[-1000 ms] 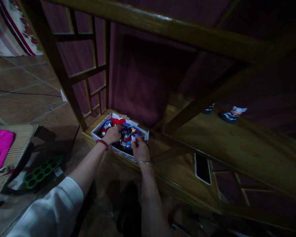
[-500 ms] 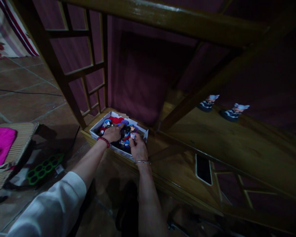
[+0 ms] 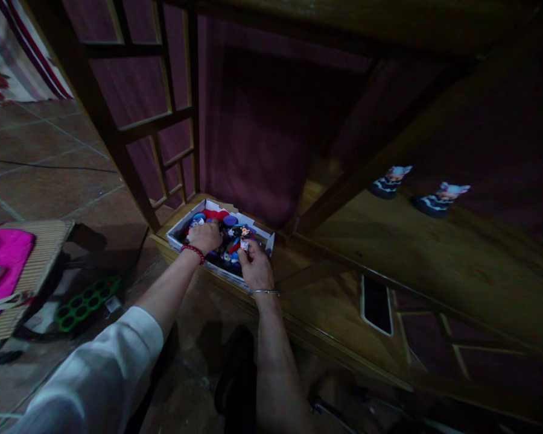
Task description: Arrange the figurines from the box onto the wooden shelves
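A shallow white cardboard box point(image 3: 268, 242) sits on the wooden shelf, full of small colourful toy parts, among them a blue-purple disc point(image 3: 230, 220) and red pieces point(image 3: 216, 214). My left hand point(image 3: 206, 237), wearing a red bead bracelet, reaches into the box's left half. Its fingers are curled down among the parts; whatever they grip is hidden. At the right end, my right hand point(image 3: 257, 268) pinches a small white-and-pink toy figure point(image 3: 244, 245) between thumb and fingers. Beyond it a little toy with an orange-tan face point(image 3: 245, 231) lies in the box.
Two small figurines on dark bases, one nearer point(image 3: 441, 200) and one farther point(image 3: 391, 182), stand on the raised shelf at right. A phone point(image 3: 376, 304) lies on the lower shelf. Wooden lattice point(image 3: 149, 129) rises at left. A bamboo-topped stool point(image 3: 49, 241) carries pink cloth.
My left hand has drawn back leftward from beside the blue-purple disc, and its outstretched finger is now curled down. My right hand keeps hold of the small toy figure. The view has shifted slightly.
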`<action>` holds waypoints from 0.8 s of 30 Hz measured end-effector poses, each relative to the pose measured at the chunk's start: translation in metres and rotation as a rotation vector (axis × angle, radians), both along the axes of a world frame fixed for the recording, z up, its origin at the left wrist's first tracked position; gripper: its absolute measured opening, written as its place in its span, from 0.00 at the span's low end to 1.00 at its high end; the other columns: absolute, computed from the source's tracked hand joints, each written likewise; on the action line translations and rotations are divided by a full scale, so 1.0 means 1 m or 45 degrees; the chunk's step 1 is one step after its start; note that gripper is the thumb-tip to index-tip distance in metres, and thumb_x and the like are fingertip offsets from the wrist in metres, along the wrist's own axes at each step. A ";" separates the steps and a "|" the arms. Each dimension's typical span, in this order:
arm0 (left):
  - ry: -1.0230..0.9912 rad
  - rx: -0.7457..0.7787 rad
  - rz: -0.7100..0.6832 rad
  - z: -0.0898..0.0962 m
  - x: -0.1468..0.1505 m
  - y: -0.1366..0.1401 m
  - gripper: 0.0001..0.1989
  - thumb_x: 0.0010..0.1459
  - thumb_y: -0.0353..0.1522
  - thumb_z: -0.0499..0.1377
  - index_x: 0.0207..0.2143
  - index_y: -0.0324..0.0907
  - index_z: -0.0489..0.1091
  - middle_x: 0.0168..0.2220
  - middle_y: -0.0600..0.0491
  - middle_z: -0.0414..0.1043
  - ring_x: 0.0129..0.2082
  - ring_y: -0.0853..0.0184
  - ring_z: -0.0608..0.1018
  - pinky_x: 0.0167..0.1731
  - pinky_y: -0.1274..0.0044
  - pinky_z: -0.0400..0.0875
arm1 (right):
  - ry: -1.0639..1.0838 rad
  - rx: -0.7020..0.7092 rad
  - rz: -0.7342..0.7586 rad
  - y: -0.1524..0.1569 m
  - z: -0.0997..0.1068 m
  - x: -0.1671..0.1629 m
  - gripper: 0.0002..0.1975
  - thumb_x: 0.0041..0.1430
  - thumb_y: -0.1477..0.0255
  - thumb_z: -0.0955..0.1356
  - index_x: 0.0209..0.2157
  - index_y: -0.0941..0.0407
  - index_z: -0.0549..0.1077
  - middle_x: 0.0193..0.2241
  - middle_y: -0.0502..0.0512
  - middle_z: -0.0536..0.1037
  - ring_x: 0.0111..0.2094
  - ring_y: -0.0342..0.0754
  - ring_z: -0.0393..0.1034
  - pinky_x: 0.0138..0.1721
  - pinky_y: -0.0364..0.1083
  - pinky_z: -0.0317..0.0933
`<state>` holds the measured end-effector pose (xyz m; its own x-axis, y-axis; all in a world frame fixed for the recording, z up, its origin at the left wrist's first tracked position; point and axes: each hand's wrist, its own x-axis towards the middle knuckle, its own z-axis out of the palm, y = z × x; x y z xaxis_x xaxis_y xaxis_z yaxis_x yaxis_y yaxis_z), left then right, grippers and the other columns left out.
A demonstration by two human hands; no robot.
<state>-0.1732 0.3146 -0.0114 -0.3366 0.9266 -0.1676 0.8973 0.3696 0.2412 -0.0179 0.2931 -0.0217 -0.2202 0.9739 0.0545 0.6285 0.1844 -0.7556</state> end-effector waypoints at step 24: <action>-0.402 0.044 -0.655 -0.003 0.001 -0.007 0.20 0.49 0.26 0.48 0.42 0.46 0.70 0.38 0.53 0.73 0.38 0.65 0.74 0.38 0.78 0.66 | 0.050 0.045 -0.082 0.004 -0.002 -0.006 0.14 0.52 0.68 0.62 0.41 0.54 0.68 0.33 0.53 0.75 0.34 0.45 0.69 0.37 0.43 0.63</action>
